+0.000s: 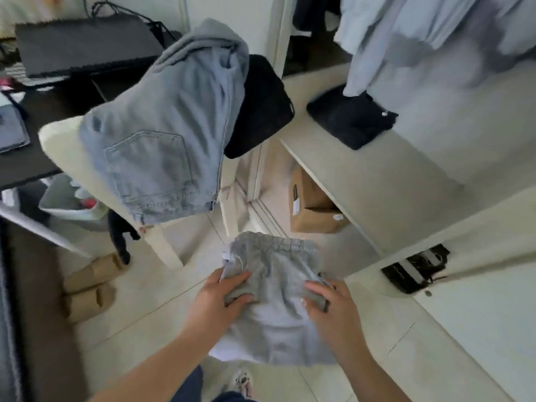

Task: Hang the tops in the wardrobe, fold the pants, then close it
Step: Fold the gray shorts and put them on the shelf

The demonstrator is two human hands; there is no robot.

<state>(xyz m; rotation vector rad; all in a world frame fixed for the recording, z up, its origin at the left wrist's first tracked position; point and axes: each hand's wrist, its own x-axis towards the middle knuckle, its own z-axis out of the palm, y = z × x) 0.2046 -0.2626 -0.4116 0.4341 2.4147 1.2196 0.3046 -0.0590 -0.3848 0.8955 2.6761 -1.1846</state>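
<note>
Sweatpants: grey, held in air before the wardrobe shelf.
Left hand: fingers pinch the cloth.
Right hand: seems clamped on the other side; blurred.
Risk: loose lower part may unfold or drag.

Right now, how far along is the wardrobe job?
Looks done: pale tops hang inside the open wardrobe, and a dark folded garment lies on its shelf. In hand: the left hand and right hand both grip grey sweatpants, mid-fold. Left: the jeans draped over the chair, then closing the wardrobe.
</note>
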